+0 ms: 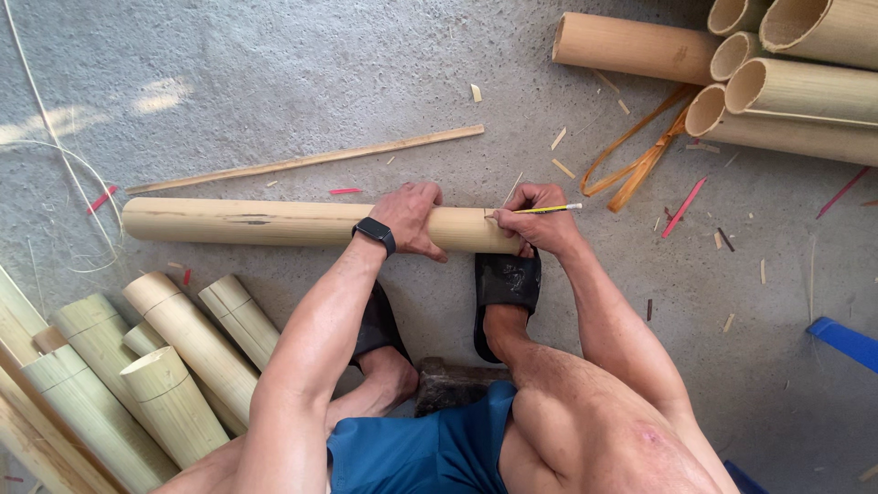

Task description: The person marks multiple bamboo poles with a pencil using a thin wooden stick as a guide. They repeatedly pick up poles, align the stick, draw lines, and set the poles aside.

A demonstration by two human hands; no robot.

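A long pale bamboo tube [247,222] lies across the concrete floor in front of my feet. My left hand [412,218] presses down on it near its right end, a black watch on the wrist. My right hand [541,220] holds a yellow pencil [549,209] with its tip against the tube's right end. A thin bamboo strip [306,161] lies just beyond the tube, slanting up to the right.
Several cut bamboo tubes [155,366] are piled at the lower left and several more [777,82] at the upper right. Orange strapping [640,151] lies by the right pile. Chips and red slivers litter the floor. A blue object [846,340] sits at the right edge.
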